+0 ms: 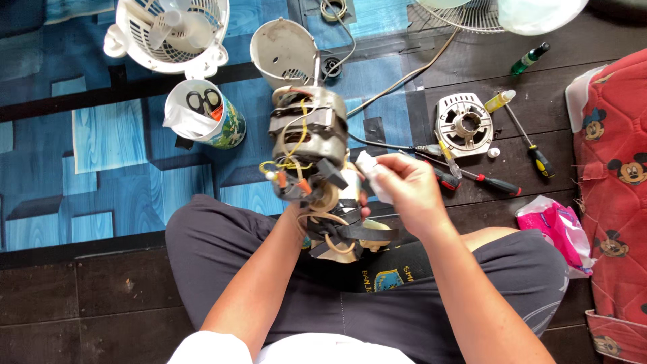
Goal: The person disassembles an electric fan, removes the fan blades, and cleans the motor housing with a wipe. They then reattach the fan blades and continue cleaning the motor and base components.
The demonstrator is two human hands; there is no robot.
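Observation:
A fan motor with copper windings, black tape and yellow wires is held up over my lap. My left hand grips its lower end from underneath, mostly hidden behind the motor and the taped base. My right hand is beside the motor on the right, fingers pinched on a small piece of white tissue that touches the motor's side.
On the floor lie a white motor cover, a fan guard with blades, a cup holding scissors, a round metal motor plate, screwdrivers, small bottles, a pink tissue pack and a red patterned cloth.

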